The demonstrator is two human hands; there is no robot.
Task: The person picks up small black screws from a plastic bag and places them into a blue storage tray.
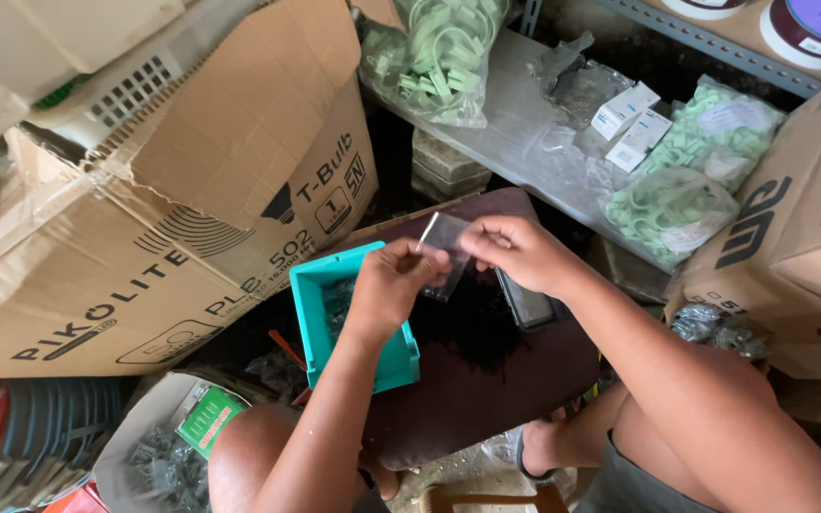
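Both hands, left [393,281] and right [515,249], pinch a small clear bag [446,249] by its top edge above the stool's [486,380] far edge beside the tray [308,313]; light, limp, probably slippery.

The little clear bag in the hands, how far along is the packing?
Both the left hand and the right hand hold the small clear bag open at its mouth; it looks empty. The teal tray beside it holds small dark parts. No filled bags show on the dark table.
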